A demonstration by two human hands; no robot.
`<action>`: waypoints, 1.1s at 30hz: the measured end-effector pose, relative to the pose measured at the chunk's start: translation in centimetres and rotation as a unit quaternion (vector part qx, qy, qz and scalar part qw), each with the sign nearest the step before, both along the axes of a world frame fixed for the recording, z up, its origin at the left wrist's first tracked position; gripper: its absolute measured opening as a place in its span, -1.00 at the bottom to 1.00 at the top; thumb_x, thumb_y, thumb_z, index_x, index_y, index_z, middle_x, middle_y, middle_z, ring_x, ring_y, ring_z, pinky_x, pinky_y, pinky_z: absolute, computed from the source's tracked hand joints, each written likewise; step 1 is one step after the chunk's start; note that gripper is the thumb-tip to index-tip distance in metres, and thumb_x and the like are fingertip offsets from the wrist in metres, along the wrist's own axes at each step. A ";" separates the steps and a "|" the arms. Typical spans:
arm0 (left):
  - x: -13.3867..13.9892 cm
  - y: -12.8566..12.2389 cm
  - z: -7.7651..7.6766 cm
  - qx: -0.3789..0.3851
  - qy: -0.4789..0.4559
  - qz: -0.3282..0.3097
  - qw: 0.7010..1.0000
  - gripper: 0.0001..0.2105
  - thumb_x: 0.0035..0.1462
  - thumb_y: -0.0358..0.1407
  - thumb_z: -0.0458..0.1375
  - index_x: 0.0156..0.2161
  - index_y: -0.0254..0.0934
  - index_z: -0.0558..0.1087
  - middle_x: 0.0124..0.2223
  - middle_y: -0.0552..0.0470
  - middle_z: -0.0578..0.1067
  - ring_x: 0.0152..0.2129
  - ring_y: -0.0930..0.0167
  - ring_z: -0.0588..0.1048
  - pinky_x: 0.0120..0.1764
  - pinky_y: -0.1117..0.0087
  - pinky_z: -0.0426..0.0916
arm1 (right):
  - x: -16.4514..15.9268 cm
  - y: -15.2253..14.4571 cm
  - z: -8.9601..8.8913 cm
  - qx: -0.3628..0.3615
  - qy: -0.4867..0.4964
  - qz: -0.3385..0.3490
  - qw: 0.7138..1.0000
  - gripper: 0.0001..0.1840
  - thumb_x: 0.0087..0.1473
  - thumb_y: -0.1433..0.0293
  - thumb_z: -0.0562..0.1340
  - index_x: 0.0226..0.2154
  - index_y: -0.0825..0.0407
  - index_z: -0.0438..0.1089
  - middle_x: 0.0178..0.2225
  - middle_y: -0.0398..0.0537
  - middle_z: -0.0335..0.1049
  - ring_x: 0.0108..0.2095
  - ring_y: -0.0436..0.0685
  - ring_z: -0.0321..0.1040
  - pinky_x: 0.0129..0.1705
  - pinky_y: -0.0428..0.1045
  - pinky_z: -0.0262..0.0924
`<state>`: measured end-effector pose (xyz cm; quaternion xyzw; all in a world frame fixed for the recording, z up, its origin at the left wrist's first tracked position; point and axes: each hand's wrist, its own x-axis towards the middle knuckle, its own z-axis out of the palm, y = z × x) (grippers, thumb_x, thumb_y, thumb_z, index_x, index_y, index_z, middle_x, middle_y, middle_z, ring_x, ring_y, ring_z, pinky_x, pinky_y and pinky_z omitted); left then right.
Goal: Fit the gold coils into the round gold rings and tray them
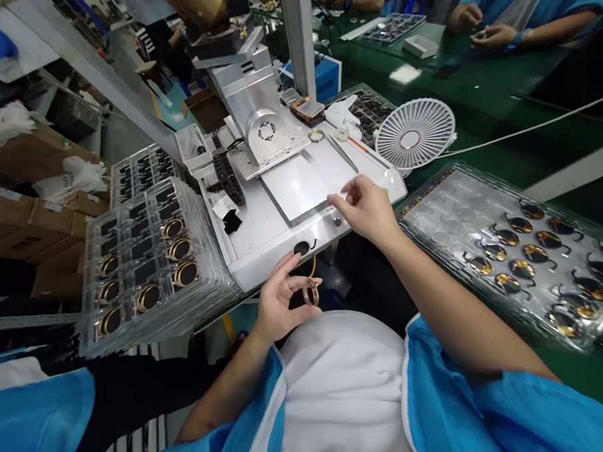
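Note:
My left hand (279, 302) is in front of the machine's near edge, its fingers closed around a gold ring-shaped watch case (311, 293). At its raised fingertips is a round black disc with a short thin tail (301, 248), which looks like a small display. My right hand (365, 207) hovers over the front right edge of the white machine base (260, 254). Its thumb and forefinger are drawn close together; anything between them is too small to make out. Beyond that hand, tweezers (342, 152) and another gold ring (316, 135) lie on the base.
Stacked clear trays (198, 301) with gold-rimmed round parts stand left. On the right, a tray (446, 212) holds several round parts with tails. A white fan (415, 134) stands behind my right hand. A co-worker's hands (490, 36) are across the green table.

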<state>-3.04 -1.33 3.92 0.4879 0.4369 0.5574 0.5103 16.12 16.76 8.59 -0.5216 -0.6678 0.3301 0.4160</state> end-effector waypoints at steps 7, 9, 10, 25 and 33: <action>2.0 0.2 -0.6 0.095 0.277 -0.056 0.954 -0.05 0.00 -0.30 0.48 0.45 -0.14 0.16 0.50 -0.34 0.12 0.11 -0.02 0.57 0.23 -0.10 0.41 | -0.4 -8.6 -2.0 -0.260 0.218 0.169 0.925 -0.49 -0.03 -0.09 0.46 -0.35 0.02 0.55 -0.36 0.00 0.57 -0.35 0.18 0.49 -0.44 0.00 0.40; 2.2 0.4 -0.8 0.107 0.290 -0.074 0.948 -0.10 0.04 -0.30 0.45 0.44 -0.16 0.18 0.49 -0.33 0.13 0.20 -0.06 0.49 0.22 -0.11 0.42 | -0.4 -8.8 -2.4 -0.255 0.249 0.138 0.924 -0.53 -0.05 -0.06 0.48 -0.38 0.01 0.58 -0.36 -0.01 0.58 -0.37 0.14 0.47 -0.41 0.00 0.42; 2.2 0.4 -0.8 0.115 0.283 -0.081 0.949 -0.11 0.03 -0.31 0.46 0.43 -0.16 0.20 0.49 -0.34 0.12 0.19 -0.05 0.50 0.21 -0.10 0.43 | -0.3 -8.6 -2.4 -0.256 0.259 0.133 0.922 -0.55 -0.07 -0.04 0.49 -0.38 0.00 0.59 -0.36 -0.02 0.58 -0.40 0.12 0.46 -0.41 -0.01 0.42; 0.9 0.3 -0.9 0.097 0.222 -0.111 0.964 -0.26 -0.07 -0.34 0.51 0.24 -0.14 0.40 0.40 -0.35 0.30 0.02 0.05 0.63 0.15 -0.06 0.47 | 1.0 -8.6 -2.1 -0.305 0.238 0.211 0.897 -0.56 -0.15 0.13 0.57 -0.28 0.07 0.62 -0.41 -0.07 0.60 -0.47 0.08 0.50 -0.37 0.01 0.48; 1.0 0.5 -1.4 0.035 0.005 -0.070 0.997 -0.19 -0.21 -0.42 0.58 0.21 -0.12 0.44 0.38 -0.30 0.35 -0.06 0.14 0.67 0.09 0.06 0.52 | 0.9 -9.0 -2.1 -0.342 0.304 0.152 0.876 -0.53 -0.28 0.13 0.62 -0.40 0.07 0.57 -0.52 -0.13 0.51 -0.58 -0.01 0.38 -0.51 -0.07 0.36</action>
